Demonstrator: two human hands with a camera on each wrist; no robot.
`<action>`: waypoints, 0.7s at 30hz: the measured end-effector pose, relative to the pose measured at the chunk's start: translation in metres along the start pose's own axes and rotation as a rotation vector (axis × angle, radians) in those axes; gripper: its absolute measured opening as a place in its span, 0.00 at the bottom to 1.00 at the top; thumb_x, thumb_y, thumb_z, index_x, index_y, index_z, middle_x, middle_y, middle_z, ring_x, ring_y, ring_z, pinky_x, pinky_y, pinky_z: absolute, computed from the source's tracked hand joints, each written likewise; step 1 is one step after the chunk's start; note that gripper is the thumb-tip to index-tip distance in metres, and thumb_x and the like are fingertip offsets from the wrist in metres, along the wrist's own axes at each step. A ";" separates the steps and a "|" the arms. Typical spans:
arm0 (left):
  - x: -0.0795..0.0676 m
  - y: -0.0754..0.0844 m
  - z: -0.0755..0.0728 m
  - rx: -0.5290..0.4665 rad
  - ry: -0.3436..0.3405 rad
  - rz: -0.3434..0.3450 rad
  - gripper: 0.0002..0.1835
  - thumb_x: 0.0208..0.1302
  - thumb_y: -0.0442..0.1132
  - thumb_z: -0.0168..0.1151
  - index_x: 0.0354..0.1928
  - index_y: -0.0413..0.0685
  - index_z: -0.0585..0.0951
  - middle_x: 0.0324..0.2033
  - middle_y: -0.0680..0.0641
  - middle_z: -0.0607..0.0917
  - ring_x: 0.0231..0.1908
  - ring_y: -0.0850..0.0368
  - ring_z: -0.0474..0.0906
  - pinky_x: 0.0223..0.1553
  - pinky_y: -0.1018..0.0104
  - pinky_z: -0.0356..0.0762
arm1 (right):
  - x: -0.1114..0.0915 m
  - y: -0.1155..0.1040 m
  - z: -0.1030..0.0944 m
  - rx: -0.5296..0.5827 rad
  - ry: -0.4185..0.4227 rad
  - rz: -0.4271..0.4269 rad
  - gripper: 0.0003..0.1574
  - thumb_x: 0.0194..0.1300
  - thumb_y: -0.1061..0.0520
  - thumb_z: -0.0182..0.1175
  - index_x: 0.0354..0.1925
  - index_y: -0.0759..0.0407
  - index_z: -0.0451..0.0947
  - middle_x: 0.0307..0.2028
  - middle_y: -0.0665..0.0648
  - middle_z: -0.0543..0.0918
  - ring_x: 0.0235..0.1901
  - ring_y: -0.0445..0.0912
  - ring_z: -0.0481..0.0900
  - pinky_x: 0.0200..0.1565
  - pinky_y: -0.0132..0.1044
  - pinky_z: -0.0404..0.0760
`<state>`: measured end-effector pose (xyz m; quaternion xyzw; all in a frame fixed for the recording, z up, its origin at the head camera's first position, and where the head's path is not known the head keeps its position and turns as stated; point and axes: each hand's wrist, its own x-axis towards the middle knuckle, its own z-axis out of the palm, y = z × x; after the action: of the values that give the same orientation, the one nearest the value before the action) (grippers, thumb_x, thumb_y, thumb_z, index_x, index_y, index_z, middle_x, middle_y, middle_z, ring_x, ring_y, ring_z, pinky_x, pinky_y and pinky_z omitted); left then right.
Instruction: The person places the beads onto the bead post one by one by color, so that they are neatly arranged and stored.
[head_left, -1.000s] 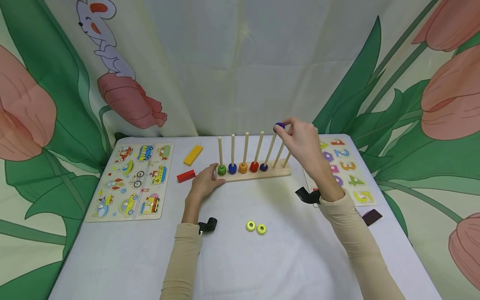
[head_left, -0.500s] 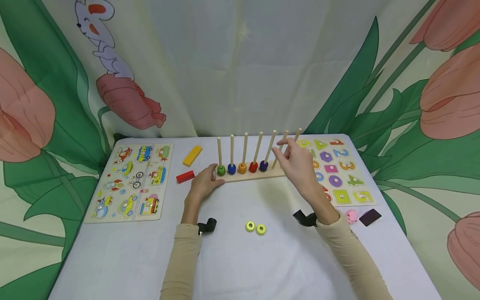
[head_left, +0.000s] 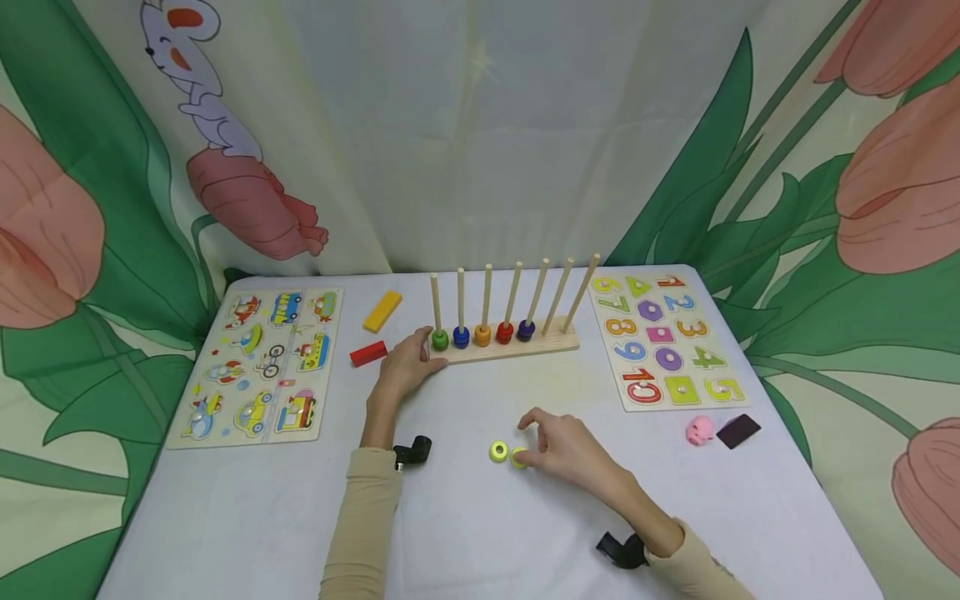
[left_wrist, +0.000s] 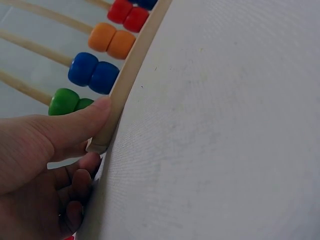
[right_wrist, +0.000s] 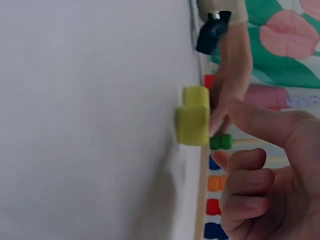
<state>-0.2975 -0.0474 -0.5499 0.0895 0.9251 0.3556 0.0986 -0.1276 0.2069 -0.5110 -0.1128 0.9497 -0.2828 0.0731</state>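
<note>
A wooden peg stand [head_left: 551,342] stands toward the back of the table, with a row of upright pegs. Paired beads sit on the pegs from the left: green [left_wrist: 64,101], blue [left_wrist: 82,68], orange [left_wrist: 101,36], red [head_left: 505,332] and dark purple [head_left: 527,330]; the two rightmost pegs are bare. My left hand [head_left: 405,367] grips the stand's left end, thumb along the front edge. Two yellow beads lie side by side on the cloth, a left one [head_left: 498,451] and a right one [head_left: 515,457]. My right hand [head_left: 573,454] hovers at the right bead, thumb and forefinger spread apart.
A vehicle puzzle board [head_left: 255,367] lies at left, a number puzzle board [head_left: 667,342] at right. Near the left hand are a red block [head_left: 368,354] and a yellow block [head_left: 382,311]. A pink pig-like toy [head_left: 699,431] and a dark rectangle [head_left: 738,431] lie at right.
My right hand has let go of a dark purple bead, which dropped down the fifth peg, then moved down and toward me to the yellow beads. The left hand stays on the stand.
</note>
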 end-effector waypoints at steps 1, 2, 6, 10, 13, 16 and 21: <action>0.000 0.000 0.000 0.000 0.002 0.004 0.38 0.56 0.52 0.68 0.68 0.51 0.66 0.28 0.49 0.75 0.27 0.54 0.69 0.27 0.62 0.62 | -0.003 0.001 0.004 -0.009 -0.027 -0.002 0.25 0.50 0.46 0.72 0.45 0.52 0.78 0.14 0.41 0.69 0.14 0.35 0.65 0.19 0.31 0.64; 0.000 -0.001 0.000 0.002 0.005 0.010 0.38 0.56 0.52 0.68 0.67 0.50 0.66 0.28 0.49 0.75 0.27 0.54 0.69 0.27 0.62 0.62 | -0.004 0.003 0.008 -0.020 -0.044 -0.007 0.25 0.49 0.46 0.73 0.44 0.52 0.78 0.14 0.41 0.69 0.14 0.35 0.65 0.19 0.31 0.64; 0.002 -0.002 0.001 0.006 0.008 0.029 0.39 0.56 0.53 0.68 0.67 0.49 0.66 0.28 0.49 0.75 0.27 0.55 0.69 0.27 0.62 0.63 | -0.007 0.005 0.015 -0.043 -0.067 -0.017 0.22 0.50 0.48 0.73 0.43 0.51 0.78 0.14 0.41 0.69 0.14 0.34 0.65 0.18 0.30 0.63; 0.003 -0.003 0.001 0.009 0.005 0.032 0.39 0.56 0.52 0.68 0.68 0.49 0.66 0.27 0.49 0.75 0.26 0.55 0.69 0.27 0.62 0.63 | 0.000 0.002 0.006 -0.066 -0.016 0.006 0.20 0.51 0.48 0.72 0.42 0.52 0.79 0.14 0.42 0.68 0.14 0.35 0.64 0.17 0.30 0.63; 0.003 -0.003 0.000 0.008 0.003 0.021 0.39 0.56 0.52 0.69 0.68 0.49 0.66 0.27 0.49 0.75 0.26 0.54 0.69 0.27 0.62 0.62 | 0.009 -0.003 -0.012 -0.076 0.067 0.020 0.21 0.52 0.47 0.71 0.42 0.53 0.79 0.14 0.43 0.68 0.14 0.36 0.65 0.18 0.32 0.63; 0.002 -0.003 -0.001 0.007 -0.003 0.020 0.39 0.56 0.52 0.68 0.68 0.50 0.66 0.27 0.49 0.75 0.26 0.54 0.69 0.27 0.63 0.62 | 0.020 -0.008 -0.035 -0.067 0.166 0.032 0.22 0.55 0.46 0.69 0.45 0.55 0.78 0.15 0.44 0.70 0.14 0.38 0.66 0.19 0.33 0.64; 0.002 -0.004 0.000 -0.003 0.001 0.033 0.39 0.56 0.53 0.68 0.68 0.50 0.66 0.27 0.49 0.75 0.26 0.54 0.70 0.27 0.62 0.63 | 0.035 -0.022 -0.077 -0.043 0.341 0.036 0.25 0.59 0.49 0.67 0.51 0.58 0.76 0.16 0.48 0.71 0.14 0.42 0.66 0.17 0.35 0.64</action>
<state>-0.3001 -0.0493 -0.5529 0.1044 0.9230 0.3587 0.0925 -0.1734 0.2197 -0.4376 -0.0475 0.9560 -0.2762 -0.0862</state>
